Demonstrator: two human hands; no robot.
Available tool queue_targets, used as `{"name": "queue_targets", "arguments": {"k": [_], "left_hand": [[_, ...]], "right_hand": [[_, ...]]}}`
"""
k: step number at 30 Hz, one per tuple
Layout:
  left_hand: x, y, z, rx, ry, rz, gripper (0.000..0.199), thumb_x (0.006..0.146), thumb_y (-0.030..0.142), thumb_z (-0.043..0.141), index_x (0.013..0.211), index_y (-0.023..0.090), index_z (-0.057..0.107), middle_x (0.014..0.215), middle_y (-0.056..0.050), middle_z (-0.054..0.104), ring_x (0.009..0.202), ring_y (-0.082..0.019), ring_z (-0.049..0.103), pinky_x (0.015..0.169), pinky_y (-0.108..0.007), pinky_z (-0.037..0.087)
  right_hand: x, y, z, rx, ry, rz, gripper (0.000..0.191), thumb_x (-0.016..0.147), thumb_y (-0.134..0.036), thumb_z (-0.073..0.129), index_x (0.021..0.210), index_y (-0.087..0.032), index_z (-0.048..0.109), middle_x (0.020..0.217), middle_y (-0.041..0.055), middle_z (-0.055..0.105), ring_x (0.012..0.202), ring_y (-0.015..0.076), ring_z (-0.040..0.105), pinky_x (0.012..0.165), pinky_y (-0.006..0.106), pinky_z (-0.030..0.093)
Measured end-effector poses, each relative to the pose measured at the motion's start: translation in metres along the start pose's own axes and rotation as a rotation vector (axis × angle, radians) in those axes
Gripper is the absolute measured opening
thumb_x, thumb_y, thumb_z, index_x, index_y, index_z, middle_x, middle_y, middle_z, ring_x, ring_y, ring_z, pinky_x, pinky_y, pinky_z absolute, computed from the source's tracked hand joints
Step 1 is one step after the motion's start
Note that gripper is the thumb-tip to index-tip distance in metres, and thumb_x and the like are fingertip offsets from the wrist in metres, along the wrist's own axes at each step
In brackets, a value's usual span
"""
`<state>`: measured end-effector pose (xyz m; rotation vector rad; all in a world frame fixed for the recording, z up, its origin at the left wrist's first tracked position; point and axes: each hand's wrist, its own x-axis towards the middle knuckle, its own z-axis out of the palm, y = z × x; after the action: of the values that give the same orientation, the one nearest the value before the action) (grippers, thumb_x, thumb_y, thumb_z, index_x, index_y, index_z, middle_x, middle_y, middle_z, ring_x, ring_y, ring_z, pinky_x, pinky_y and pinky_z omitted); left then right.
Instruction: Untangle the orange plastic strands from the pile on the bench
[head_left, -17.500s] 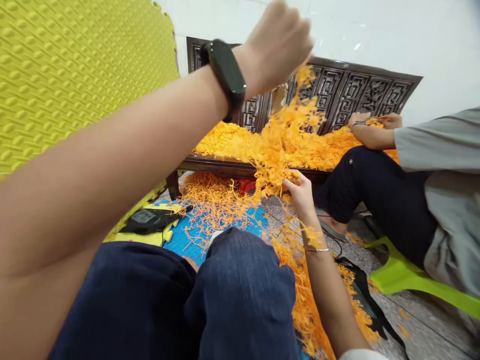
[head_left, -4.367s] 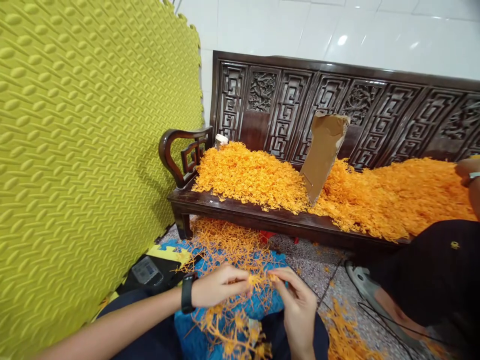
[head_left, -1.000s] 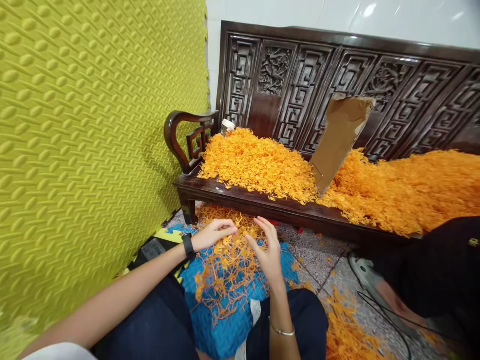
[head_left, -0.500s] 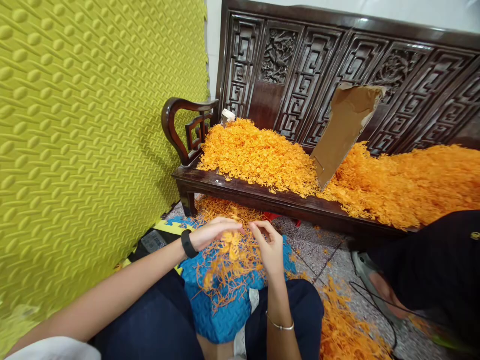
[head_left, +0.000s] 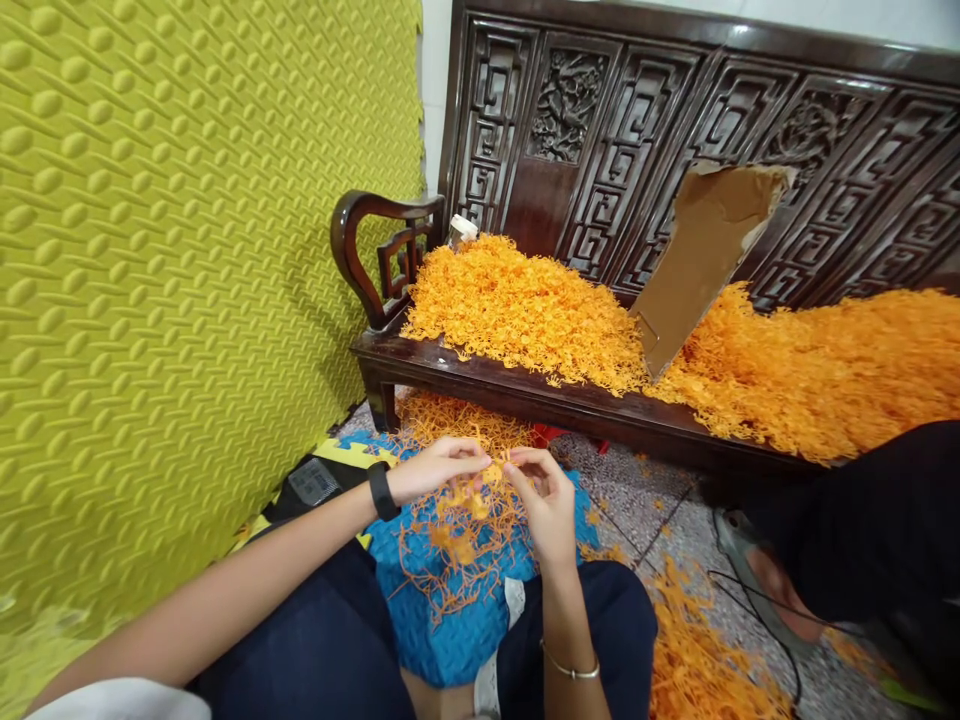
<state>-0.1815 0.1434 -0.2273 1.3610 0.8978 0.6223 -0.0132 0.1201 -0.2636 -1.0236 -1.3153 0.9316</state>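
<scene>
My left hand [head_left: 435, 470], with a black band at the wrist, is closed in a pinch on a small orange plastic piece [head_left: 496, 467]. Facing it, my right hand [head_left: 549, 502] pinches the same piece from the other side, fingertips a short gap apart. More orange pieces [head_left: 466, 505] show under my left palm, partly hidden and blurred. Beneath both hands, a tangle of thin orange plastic strips [head_left: 442, 590] lies over a blue textured sheet [head_left: 442, 645] between my knees.
A dark carved wooden bench [head_left: 480, 375] stands ahead, bearing a heap of small orange pieces [head_left: 517, 310] and another heap [head_left: 825, 370], with a cardboard piece [head_left: 697, 260] between. A yellow foam mat wall [head_left: 187, 250] rises at left. Another person's leg [head_left: 877, 520] and a cable [head_left: 780, 630] are at right.
My left fingers, stretched out before, have closed into a pinch. The hands now meet at an orange piece, and the view has shifted slightly.
</scene>
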Motion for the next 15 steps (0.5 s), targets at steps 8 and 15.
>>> {"name": "queue_targets", "arguments": {"k": [8, 15], "left_hand": [[-0.017, 0.007, 0.018, 0.043, -0.059, 0.123, 0.030, 0.079, 0.040, 0.054, 0.066, 0.013, 0.055, 0.055, 0.004, 0.045, 0.050, -0.006, 0.037, 0.048, -0.019, 0.028], [-0.040, 0.010, 0.014, 0.006, -0.045, 0.062, 0.032, 0.078, 0.039, 0.054, 0.059, 0.014, 0.051, 0.050, 0.005, 0.044, 0.046, -0.006, 0.038, 0.047, -0.019, 0.027]], "right_hand": [[-0.004, -0.013, 0.002, 0.022, 0.323, -0.109, 0.010, 0.072, -0.022, 0.063, 0.075, -0.015, 0.056, 0.074, 0.0007, 0.055, 0.068, 0.0112, 0.053, 0.064, 0.024, 0.044], [0.015, -0.033, -0.114, -0.068, 1.042, -0.501, 0.020, 0.070, -0.019, 0.063, 0.085, -0.018, 0.051, 0.077, 0.0000, 0.051, 0.068, 0.0138, 0.054, 0.067, 0.031, 0.046]]}}
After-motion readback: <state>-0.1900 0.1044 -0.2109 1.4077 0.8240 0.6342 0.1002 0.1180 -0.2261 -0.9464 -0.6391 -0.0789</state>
